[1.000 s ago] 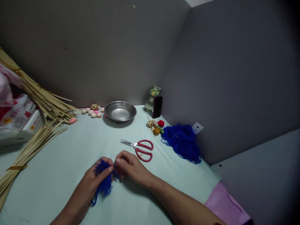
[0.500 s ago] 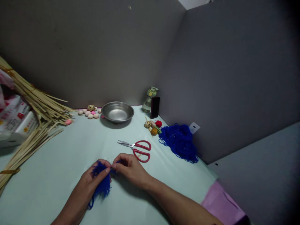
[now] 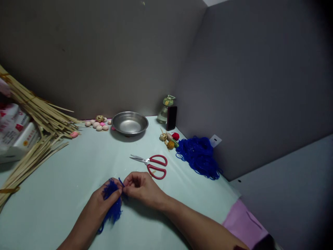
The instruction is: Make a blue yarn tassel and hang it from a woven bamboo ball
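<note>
Blue yarn tuft (image 3: 111, 199), clutched in left hand (image 3: 97, 203), right hand (image 3: 142, 189) pinching one strand (image 3: 120, 181)

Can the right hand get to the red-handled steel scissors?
Probably yes: the right hand, pinching blue yarn, is close, with only pale table between it and the red-handled steel scissors.

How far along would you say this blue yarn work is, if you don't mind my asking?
Some looks done: a cluster of little ornaments sits on the table. In hand, the left hand grips a tuft of blue yarn, while the right hand pinches a blue strand at its top. Left over, judging by the table: a large blue yarn pile, straw strips, and scissors lying unused.
</note>
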